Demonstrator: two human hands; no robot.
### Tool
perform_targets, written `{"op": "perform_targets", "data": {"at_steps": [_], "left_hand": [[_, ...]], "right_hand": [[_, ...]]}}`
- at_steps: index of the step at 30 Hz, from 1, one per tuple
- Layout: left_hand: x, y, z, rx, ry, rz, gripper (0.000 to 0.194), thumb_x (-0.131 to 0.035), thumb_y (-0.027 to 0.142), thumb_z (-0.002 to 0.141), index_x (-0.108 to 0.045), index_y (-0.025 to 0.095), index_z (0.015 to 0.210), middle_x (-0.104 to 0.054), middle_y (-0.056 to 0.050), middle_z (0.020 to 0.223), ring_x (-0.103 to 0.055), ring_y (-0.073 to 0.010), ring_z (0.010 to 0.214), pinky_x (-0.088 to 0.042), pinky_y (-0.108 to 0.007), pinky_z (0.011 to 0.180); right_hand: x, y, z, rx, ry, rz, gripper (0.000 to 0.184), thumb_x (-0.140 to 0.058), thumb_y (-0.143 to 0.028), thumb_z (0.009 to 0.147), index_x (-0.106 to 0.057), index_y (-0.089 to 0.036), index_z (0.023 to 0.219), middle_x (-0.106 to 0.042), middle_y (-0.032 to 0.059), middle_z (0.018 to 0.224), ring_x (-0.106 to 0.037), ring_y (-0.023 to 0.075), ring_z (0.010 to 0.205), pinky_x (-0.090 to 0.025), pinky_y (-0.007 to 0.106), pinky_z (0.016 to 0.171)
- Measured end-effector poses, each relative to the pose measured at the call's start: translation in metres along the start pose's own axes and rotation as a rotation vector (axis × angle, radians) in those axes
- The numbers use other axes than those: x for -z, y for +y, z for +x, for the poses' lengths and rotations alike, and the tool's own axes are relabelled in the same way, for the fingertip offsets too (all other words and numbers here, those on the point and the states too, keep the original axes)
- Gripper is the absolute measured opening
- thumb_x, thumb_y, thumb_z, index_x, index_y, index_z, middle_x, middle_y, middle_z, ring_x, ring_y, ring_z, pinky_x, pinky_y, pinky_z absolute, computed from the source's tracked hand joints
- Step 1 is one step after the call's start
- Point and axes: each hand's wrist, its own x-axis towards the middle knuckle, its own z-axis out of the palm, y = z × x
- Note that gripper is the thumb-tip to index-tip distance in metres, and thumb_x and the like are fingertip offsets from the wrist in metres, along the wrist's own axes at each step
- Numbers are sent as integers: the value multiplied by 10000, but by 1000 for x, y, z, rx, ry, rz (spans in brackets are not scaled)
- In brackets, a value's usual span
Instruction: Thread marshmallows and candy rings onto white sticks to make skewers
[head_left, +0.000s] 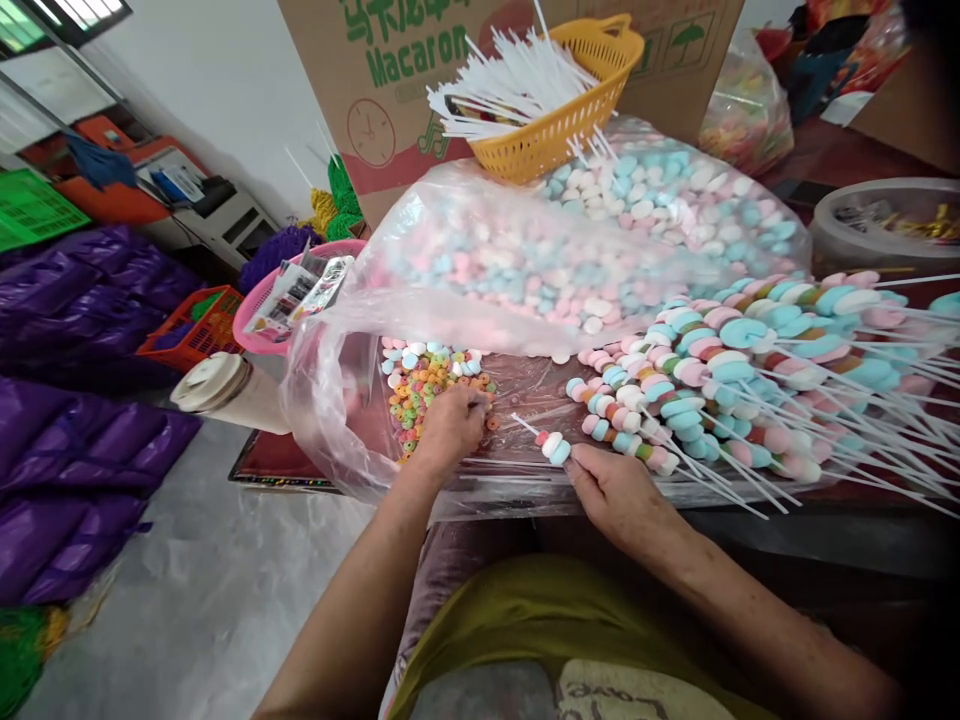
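My right hand (611, 490) grips a white stick threaded with a red piece and a few white and blue marshmallows (556, 447); its bare tip points up and left. At the edge of a pile of small orange, yellow and green candy rings (424, 395) is my left hand (452, 428). Its fingers are drawn together, and what lies between them is too small to make out. Pink, white and blue marshmallows (411, 352) lie just behind the rings. To the right of my right hand are many finished candy skewers (690, 400), stacked with their white sticks toward me.
A large clear plastic bag of marshmallows (525, 260) spreads across the table. A yellow basket (525, 148) of white sticks rests on it, before a cardboard box (330, 70). At left stand a pink basket (251, 318) and a lidded cup (232, 392); a round tub (885, 225) is at right.
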Motion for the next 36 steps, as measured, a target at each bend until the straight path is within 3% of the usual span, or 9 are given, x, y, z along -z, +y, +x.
{"op": "perform_targets", "data": {"at_steps": [4,8,11,13,17,19,24,29,36], "left_hand": [[1,-5,2,-10,9,35,201,-510,217,775,-674,208,890,-637,-65,940,-577,-208,850,-423,-288,712],[6,1,14,123,19,-154,93,-593,175,670,-674,196,711,-654,-49,792,-583,-210,791,-418,-297,704],[10,2,11,143,42,-254,60,-598,202,672,-652,177,686,-654,-32,704,-596,-181,728,-441,-278,673],[10,3,-1,178,29,-513,125,-610,267,687,-638,152,727,-659,-32,689,-609,-162,672,-469,-273,642],[7,11,-29,304,-53,-1335,260,-745,288,567,-584,124,689,-664,-30,649,-638,-159,610,-525,-310,635],[6,15,-36,318,-49,-1481,292,-782,255,531,-562,130,678,-664,-15,627,-640,-152,573,-532,-300,600],[8,12,-33,342,12,-1566,359,-811,222,506,-612,131,790,-652,10,595,-611,-121,496,-520,-262,535],[9,5,-29,407,119,-1576,314,-830,224,454,-649,118,688,-660,-7,611,-622,-128,533,-512,-244,530],[11,11,-30,343,88,-1597,294,-842,236,452,-664,112,649,-644,6,607,-620,-120,576,-539,-275,623]], "right_hand": [[-2,-5,3,-7,-37,-71,262,-348,-221,855,-471,-188,626,-532,7,564,-463,124,538,-274,250,545],[-1,-6,4,-33,-20,-100,270,-338,-225,864,-470,-185,632,-538,11,578,-463,126,549,-265,253,553],[3,-7,3,-65,-8,-106,275,-336,-231,868,-463,-188,628,-520,3,567,-442,123,535,-259,250,544],[6,-11,1,-68,-3,-131,268,-338,-224,869,-474,-184,642,-527,7,577,-448,125,544,-251,253,544],[8,-21,-2,-43,-30,-217,237,-347,-193,870,-512,-170,701,-572,31,641,-478,132,588,-232,266,553],[8,-24,-2,-36,-57,-255,223,-354,-178,867,-519,-165,717,-582,38,658,-485,136,596,-223,269,547],[6,-23,-5,16,-16,-300,216,-359,-171,868,-505,-165,709,-576,42,676,-507,142,626,-231,267,547],[9,-23,-6,-14,15,-356,206,-369,-177,873,-516,-164,730,-582,44,691,-525,151,632,-248,271,558],[13,-39,1,-54,-134,-430,199,-373,-130,859,-557,-160,791,-618,61,734,-549,172,659,-218,281,524]]}}
